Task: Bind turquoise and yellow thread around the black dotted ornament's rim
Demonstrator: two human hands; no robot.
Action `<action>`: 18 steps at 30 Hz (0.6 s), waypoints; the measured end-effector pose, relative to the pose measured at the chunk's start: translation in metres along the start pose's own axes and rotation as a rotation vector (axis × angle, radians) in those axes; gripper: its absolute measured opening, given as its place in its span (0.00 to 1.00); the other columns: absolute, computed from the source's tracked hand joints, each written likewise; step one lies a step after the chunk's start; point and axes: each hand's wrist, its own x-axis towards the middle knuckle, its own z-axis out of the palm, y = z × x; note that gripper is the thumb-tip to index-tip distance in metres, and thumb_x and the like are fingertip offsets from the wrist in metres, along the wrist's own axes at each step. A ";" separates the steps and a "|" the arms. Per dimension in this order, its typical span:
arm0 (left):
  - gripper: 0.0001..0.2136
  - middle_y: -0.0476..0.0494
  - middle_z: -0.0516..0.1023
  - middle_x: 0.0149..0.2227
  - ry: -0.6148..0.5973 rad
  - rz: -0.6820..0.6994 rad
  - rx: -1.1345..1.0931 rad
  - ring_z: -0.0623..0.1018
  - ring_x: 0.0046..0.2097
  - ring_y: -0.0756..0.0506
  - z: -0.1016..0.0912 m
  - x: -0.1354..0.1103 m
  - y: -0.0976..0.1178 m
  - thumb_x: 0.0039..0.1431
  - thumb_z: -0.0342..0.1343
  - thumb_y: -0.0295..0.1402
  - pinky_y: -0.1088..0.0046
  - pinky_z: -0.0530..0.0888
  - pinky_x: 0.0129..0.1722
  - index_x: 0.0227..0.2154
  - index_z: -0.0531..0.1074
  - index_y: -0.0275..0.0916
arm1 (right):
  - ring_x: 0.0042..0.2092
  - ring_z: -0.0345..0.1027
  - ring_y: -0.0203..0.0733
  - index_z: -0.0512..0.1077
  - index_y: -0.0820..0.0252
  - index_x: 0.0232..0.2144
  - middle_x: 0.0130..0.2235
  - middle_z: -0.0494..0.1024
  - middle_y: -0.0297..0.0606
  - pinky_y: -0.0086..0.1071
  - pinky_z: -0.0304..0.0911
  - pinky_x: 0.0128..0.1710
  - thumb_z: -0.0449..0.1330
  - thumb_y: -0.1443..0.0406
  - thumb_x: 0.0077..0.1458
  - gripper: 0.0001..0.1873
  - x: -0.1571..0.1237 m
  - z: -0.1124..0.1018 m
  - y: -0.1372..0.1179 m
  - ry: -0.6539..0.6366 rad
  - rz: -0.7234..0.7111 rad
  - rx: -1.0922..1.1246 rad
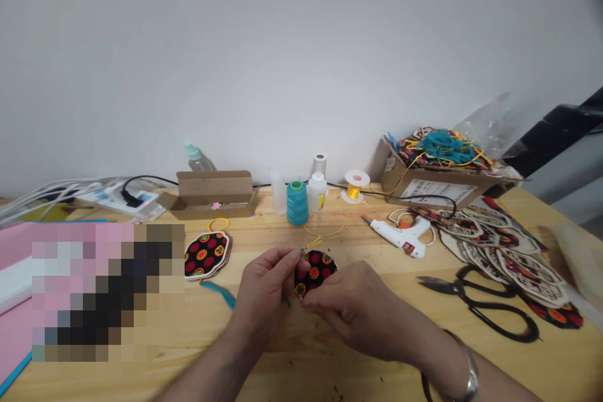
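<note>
Between my hands is a small black fabric piece (316,270) printed with red and orange flower motifs. My left hand (264,282) pinches its upper left edge, where a thin yellow cord (313,242) runs out towards the back. At its lower edge my right hand (358,311) is closed, fingers pressed together on the piece; anything smaller in that pinch is hidden. Left of my hands lies a stack of similar patterned pieces (206,255), with a yellow loop (219,224) on top and a teal ribbon (219,292) below.
Behind my hands stand a teal thread cone (297,204), a white bottle (317,193) and a yellow cord spool (356,187). On the right are a glue gun (402,233), black-handled scissors (475,301), patterned cutouts (527,276) and a full cardboard box (436,191). An open carton (214,195) sits back left.
</note>
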 end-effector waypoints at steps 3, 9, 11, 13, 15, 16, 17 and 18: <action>0.09 0.53 0.68 0.16 -0.001 0.003 -0.043 0.56 0.17 0.58 -0.002 0.003 -0.002 0.46 0.61 0.33 0.84 0.53 0.15 0.17 0.71 0.33 | 0.23 0.54 0.30 0.64 0.62 0.21 0.20 0.65 0.30 0.25 0.45 0.23 0.53 0.74 0.49 0.08 0.001 0.003 0.001 0.002 -0.017 -0.075; 0.08 0.52 0.69 0.17 -0.085 0.000 0.153 0.65 0.22 0.54 -0.004 0.004 -0.003 0.47 0.59 0.33 0.79 0.63 0.24 0.19 0.72 0.35 | 0.27 0.62 0.32 0.72 0.58 0.32 0.26 0.74 0.33 0.26 0.50 0.27 0.52 0.71 0.54 0.09 -0.004 0.004 0.014 0.162 0.026 -0.006; 0.07 0.50 0.71 0.19 -0.174 0.004 0.254 0.68 0.25 0.51 -0.004 0.003 -0.002 0.48 0.59 0.33 0.76 0.64 0.27 0.20 0.74 0.35 | 0.29 0.64 0.33 0.73 0.57 0.33 0.28 0.76 0.33 0.26 0.53 0.29 0.53 0.68 0.56 0.09 -0.005 0.002 0.020 0.239 0.065 0.040; 0.07 0.50 0.71 0.20 -0.280 0.009 0.334 0.67 0.26 0.51 -0.003 0.001 -0.001 0.48 0.58 0.32 0.76 0.63 0.29 0.20 0.74 0.35 | 0.30 0.66 0.33 0.74 0.57 0.33 0.28 0.76 0.34 0.26 0.55 0.30 0.53 0.66 0.56 0.09 -0.004 -0.001 0.025 0.282 0.123 0.120; 0.09 0.50 0.70 0.20 -0.387 0.003 0.345 0.66 0.26 0.51 -0.003 -0.001 0.000 0.49 0.57 0.32 0.76 0.62 0.29 0.18 0.73 0.35 | 0.30 0.67 0.33 0.75 0.57 0.31 0.28 0.77 0.34 0.26 0.57 0.30 0.55 0.66 0.55 0.09 -0.002 -0.003 0.029 0.296 0.200 0.249; 0.10 0.50 0.69 0.19 -0.426 -0.008 0.329 0.65 0.26 0.52 -0.003 -0.001 0.000 0.49 0.57 0.32 0.77 0.60 0.28 0.17 0.72 0.35 | 0.29 0.67 0.33 0.76 0.58 0.30 0.28 0.77 0.34 0.26 0.58 0.29 0.56 0.66 0.54 0.08 -0.001 -0.004 0.031 0.294 0.240 0.330; 0.10 0.51 0.68 0.19 -0.448 -0.024 0.301 0.64 0.25 0.52 -0.003 -0.002 0.000 0.49 0.58 0.32 0.77 0.59 0.26 0.16 0.72 0.35 | 0.29 0.67 0.34 0.76 0.58 0.30 0.28 0.77 0.34 0.25 0.59 0.29 0.56 0.66 0.53 0.08 0.000 -0.004 0.033 0.288 0.283 0.418; 0.10 0.51 0.67 0.18 -0.451 -0.043 0.260 0.62 0.23 0.53 -0.003 -0.002 -0.001 0.49 0.58 0.33 0.78 0.57 0.24 0.16 0.72 0.35 | 0.29 0.68 0.34 0.76 0.59 0.29 0.28 0.78 0.34 0.25 0.60 0.28 0.57 0.65 0.52 0.07 0.001 -0.003 0.034 0.279 0.324 0.504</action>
